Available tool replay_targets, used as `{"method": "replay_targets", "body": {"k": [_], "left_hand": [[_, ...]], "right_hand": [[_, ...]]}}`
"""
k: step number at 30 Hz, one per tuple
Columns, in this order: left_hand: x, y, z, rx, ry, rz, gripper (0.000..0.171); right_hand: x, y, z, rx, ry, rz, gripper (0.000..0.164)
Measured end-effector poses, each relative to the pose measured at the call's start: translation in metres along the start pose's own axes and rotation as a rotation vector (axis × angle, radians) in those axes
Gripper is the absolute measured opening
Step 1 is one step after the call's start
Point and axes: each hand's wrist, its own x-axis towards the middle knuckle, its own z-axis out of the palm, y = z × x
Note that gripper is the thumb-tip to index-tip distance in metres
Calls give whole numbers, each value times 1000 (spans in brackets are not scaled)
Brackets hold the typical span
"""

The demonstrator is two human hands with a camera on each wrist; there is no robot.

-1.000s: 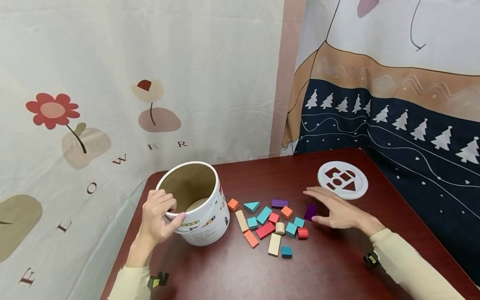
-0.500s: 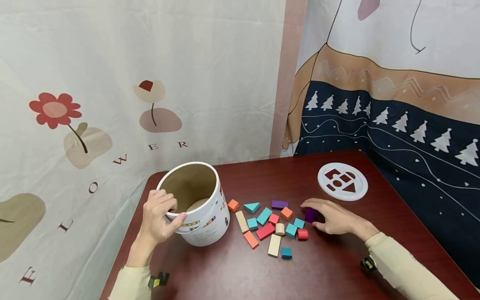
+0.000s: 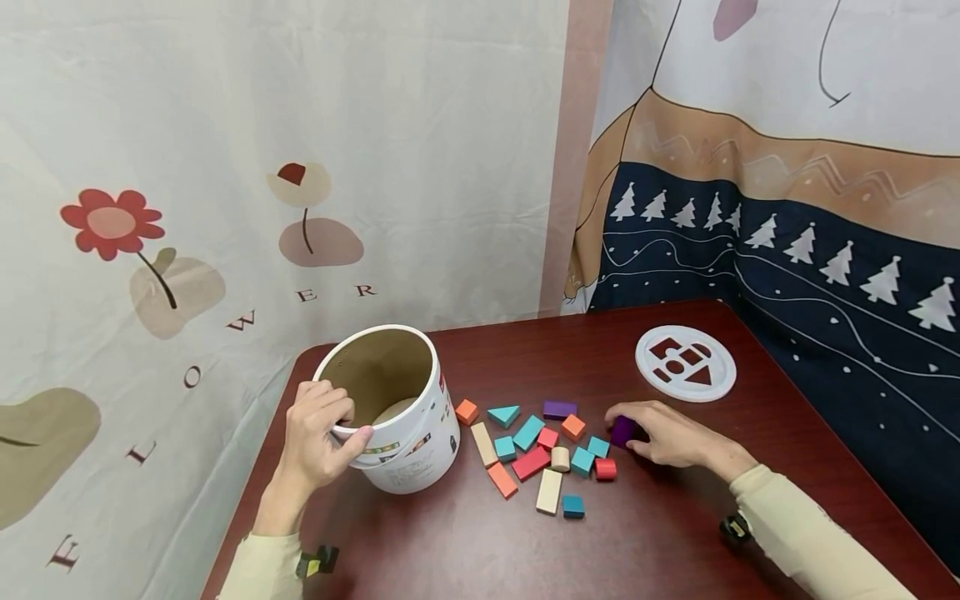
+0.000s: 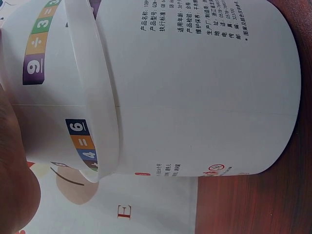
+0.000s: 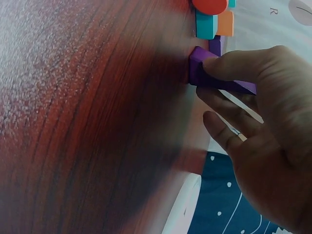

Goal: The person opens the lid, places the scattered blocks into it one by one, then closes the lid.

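Observation:
My left hand [image 3: 318, 431] grips the near rim of a white bucket [image 3: 420, 467], its fingers over the edge and the thumb outside. The bucket stands on the table at the left, and its printed side and white handle [image 4: 100, 92] fill the left wrist view. At the right of the block group, my right hand [image 3: 671, 433] pinches a dark purple block [image 3: 621, 432] between thumb and fingers. In the right wrist view the thumb presses on this purple block [image 5: 196, 68], which is at the tabletop. Beside it lie a red cylinder [image 3: 605, 468] and a teal block [image 3: 597, 447].
Several wooden blocks in red, orange, teal, beige and purple lie between bucket and right hand, among them a teal triangle [image 3: 503, 416]. A white round lid [image 3: 686, 363] with shaped holes lies at the back right of the dark red table [image 3: 517, 550]. Printed curtains hang behind.
My right hand has come down and toward me onto the dark purple block, and its fingers have closed around it. The left hand and bucket have stayed in place.

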Motion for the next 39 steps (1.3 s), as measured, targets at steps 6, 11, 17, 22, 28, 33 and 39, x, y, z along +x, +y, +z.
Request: {"method": "replay_targets", "body": {"k": [6, 11, 17, 22, 28, 33, 39], "left_hand": [[0, 1, 0, 4, -1, -2, 39], [0, 1, 0, 6, 2, -1, 41], [-1, 1, -1, 11, 2, -3, 39], [-1, 2, 0, 12, 3, -6, 38], [0, 2, 0, 13, 4, -1, 38], [0, 2, 0, 16, 7, -1, 39], [1, 3, 0, 16, 6, 0, 38]], "right_hand": [[0, 1, -1, 0, -8, 22, 40], [-1, 3, -2, 5, 5, 22, 34], [-1, 3, -3, 4, 29, 13, 33], [-1, 3, -7, -10, 56, 23, 32], [3, 0, -20, -14, 117, 32, 32], [11, -8, -32, 14, 180, 21, 33], [23, -25, -47, 34, 241, -5, 34]]}}
